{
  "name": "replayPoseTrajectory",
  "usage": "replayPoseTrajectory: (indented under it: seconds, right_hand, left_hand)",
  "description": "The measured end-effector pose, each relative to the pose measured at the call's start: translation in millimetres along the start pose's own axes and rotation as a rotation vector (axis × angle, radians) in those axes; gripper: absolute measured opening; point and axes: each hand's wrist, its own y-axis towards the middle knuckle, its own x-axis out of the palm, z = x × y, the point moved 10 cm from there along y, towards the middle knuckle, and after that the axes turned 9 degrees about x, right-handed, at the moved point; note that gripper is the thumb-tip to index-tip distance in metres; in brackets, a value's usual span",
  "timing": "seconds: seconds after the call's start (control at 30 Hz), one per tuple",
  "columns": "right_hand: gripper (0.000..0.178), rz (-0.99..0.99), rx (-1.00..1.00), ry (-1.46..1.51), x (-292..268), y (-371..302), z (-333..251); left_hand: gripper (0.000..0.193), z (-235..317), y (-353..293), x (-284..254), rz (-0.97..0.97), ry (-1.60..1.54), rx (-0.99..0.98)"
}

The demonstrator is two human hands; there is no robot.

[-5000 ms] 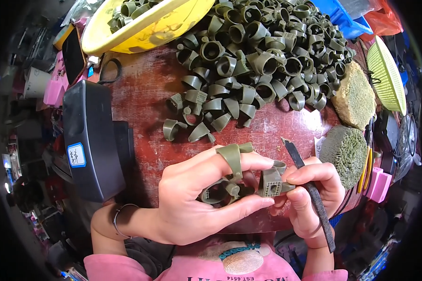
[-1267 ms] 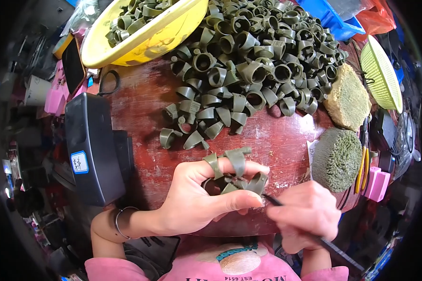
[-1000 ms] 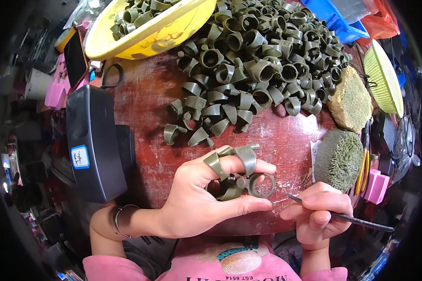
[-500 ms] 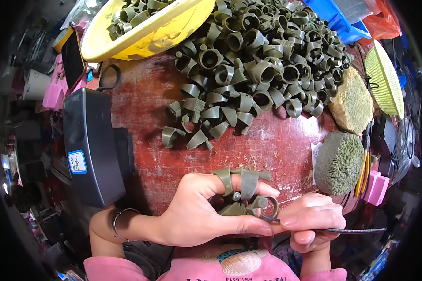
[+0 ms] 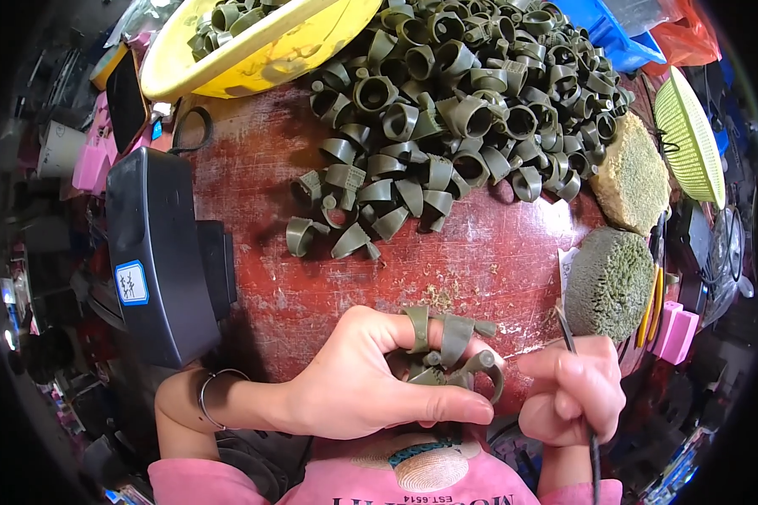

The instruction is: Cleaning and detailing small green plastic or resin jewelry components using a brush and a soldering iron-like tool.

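Observation:
My left hand (image 5: 354, 370) is closed around several olive-green rings (image 5: 456, 338). Two of them circle its index finger, and others are partly hidden between that finger and the thumb. To the right, my right hand (image 5: 573, 391) grips a thin, dark pen-like tool (image 5: 595, 454). Its narrow tip points up and away, apart from the rings. A large heap of similar green rings (image 5: 472, 118) covers the far middle of the red table (image 5: 328, 311).
A yellow basin (image 5: 286, 63) with more rings stands far left, above a dark box-shaped device (image 5: 160, 252). Two rough round blocks, one tan (image 5: 632, 177) and one green (image 5: 611, 282), sit at the right near a light-green basket (image 5: 689, 139). Small crumbs lie on the table.
My right hand has drawn the tool away from the rings and turned it from nearly level to upright, tip up. My left hand still holds the rings, slightly shifted.

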Motion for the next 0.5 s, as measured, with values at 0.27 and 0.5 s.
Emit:
replayPoseTrajectory:
  seconds: [0.27,0.5]
  right_hand:
    - [0.021,-0.162,0.182,0.363,16,5,14]
    - [0.02,-0.201,0.197,0.431,25,5,15]
  left_hand:
    - [0.032,12,2,-8,0.082,0.148,0.075]
    - [0.037,20,-1,-15,0.166,0.283,0.174]
